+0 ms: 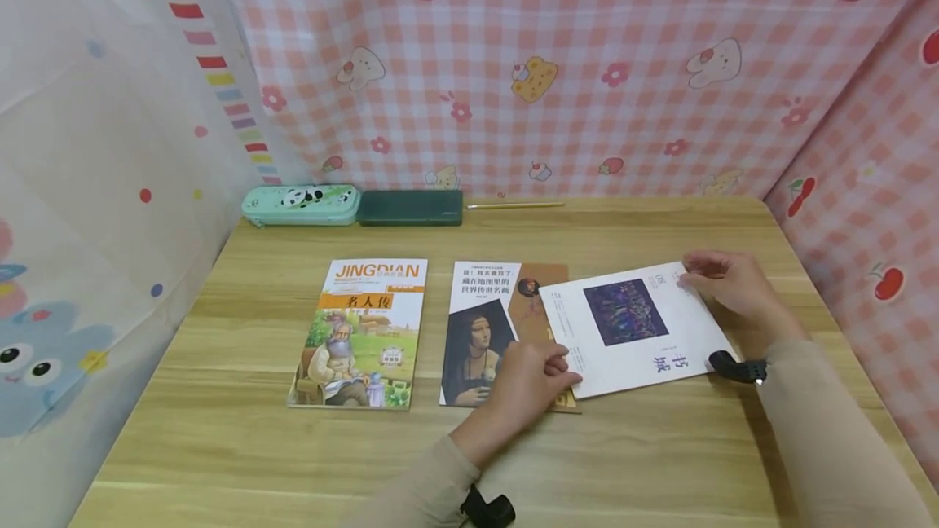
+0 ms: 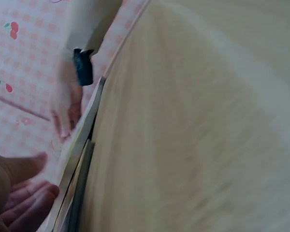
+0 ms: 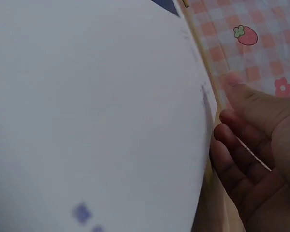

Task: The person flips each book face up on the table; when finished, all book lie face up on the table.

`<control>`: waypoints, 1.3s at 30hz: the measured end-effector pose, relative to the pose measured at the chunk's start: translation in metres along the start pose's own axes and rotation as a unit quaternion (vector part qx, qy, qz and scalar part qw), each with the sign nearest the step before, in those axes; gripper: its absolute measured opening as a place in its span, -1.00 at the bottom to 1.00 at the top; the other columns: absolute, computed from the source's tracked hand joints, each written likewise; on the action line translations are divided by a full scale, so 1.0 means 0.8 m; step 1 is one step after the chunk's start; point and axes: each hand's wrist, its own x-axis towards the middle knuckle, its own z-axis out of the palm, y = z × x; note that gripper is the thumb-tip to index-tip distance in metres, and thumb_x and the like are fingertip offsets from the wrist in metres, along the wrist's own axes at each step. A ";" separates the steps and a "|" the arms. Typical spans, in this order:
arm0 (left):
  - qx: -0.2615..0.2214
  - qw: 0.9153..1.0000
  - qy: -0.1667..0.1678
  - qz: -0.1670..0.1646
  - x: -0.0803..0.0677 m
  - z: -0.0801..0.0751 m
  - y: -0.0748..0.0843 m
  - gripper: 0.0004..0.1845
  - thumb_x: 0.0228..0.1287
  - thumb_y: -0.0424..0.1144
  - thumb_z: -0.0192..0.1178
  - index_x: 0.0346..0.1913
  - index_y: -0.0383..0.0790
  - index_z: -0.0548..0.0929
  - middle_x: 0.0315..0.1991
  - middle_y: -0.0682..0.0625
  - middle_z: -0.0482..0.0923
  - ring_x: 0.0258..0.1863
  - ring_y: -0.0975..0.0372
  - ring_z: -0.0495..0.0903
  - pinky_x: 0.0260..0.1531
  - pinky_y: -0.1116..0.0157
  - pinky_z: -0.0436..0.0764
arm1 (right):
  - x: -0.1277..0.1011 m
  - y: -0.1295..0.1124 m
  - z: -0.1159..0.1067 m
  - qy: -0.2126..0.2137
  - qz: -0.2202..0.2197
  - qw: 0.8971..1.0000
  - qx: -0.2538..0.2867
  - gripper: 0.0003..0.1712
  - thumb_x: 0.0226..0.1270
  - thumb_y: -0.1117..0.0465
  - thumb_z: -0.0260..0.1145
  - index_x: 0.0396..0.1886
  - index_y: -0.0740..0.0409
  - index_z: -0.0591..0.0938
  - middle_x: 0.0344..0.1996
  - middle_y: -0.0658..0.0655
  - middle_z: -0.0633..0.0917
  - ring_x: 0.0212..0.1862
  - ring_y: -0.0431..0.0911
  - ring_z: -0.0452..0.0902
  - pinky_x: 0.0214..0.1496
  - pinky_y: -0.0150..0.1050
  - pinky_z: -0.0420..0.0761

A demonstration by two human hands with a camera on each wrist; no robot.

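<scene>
A white magazine (image 1: 623, 332) with a dark picture lies slanted, its left end overlapping a book with a portrait of a woman (image 1: 477, 349). At its lower left corner is my left hand (image 1: 531, 381); in the left wrist view, the fingers (image 2: 36, 203) are beside the stacked edges and the thumb is spread away. My right hand (image 1: 722, 283) is at the magazine's upper right corner. In the right wrist view its fingertips (image 3: 222, 130) are right at the edge, with the thumb raised apart from them. Part of the portrait book is hidden under the magazine.
Left of these lies a book with a bearded man (image 1: 355, 341) on the cover. Along the back of the wooden table (image 1: 220, 446) are a mint panda pencil case (image 1: 301, 206), a dark green case (image 1: 411, 209) and a thin pencil-like stick (image 1: 516, 205). Patterned cloth (image 1: 513, 137) hangs behind.
</scene>
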 end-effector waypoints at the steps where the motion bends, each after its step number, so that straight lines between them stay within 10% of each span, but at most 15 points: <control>1: -0.008 1.000 0.001 0.004 0.002 -0.001 0.000 -0.71 0.09 -0.28 0.55 -0.14 -0.36 0.79 -0.41 -0.01 0.77 -0.48 0.51 0.67 -0.44 0.67 0.57 | -0.002 0.002 0.000 -0.005 0.001 1.000 0.002 -0.46 0.43 0.11 0.38 0.24 0.38 0.58 0.01 0.40 0.68 -0.20 -0.43 0.50 -0.23 -0.61 0.56; 13: -0.065 0.996 0.000 0.061 0.034 -0.018 -0.018 -0.68 0.16 -0.27 0.51 -0.08 -0.39 0.78 -0.22 -0.16 0.76 -0.31 0.15 0.75 -0.29 0.54 0.66 | -0.040 0.014 -0.011 -0.017 -0.017 0.998 -0.054 -0.55 0.34 0.16 0.46 0.04 0.44 0.66 -0.20 0.30 0.75 -0.28 -0.42 0.51 -0.30 -0.56 0.54; 25: 0.017 0.997 0.010 0.068 0.081 -0.028 -0.031 -0.60 0.23 -0.19 0.47 0.08 -0.29 0.74 0.05 -0.10 0.73 0.05 0.13 0.68 0.05 0.30 0.64 | -0.090 0.007 -0.020 -0.086 0.069 0.992 -0.060 -0.59 0.32 0.06 0.48 -0.15 0.37 0.68 -0.52 0.06 0.63 -0.51 -0.15 0.51 -0.52 -0.31 0.56; 39: 0.084 0.990 -0.116 0.019 0.108 -0.025 -0.043 -0.45 0.41 -0.10 0.31 0.34 -0.33 0.54 0.28 -0.16 0.56 0.30 0.05 0.51 0.33 0.24 0.47 | -0.105 0.013 -0.025 -0.115 0.164 0.978 0.059 -0.42 0.44 0.05 0.37 0.06 0.55 0.54 -0.37 0.11 0.70 -0.38 -0.12 0.66 -0.31 -0.24 0.77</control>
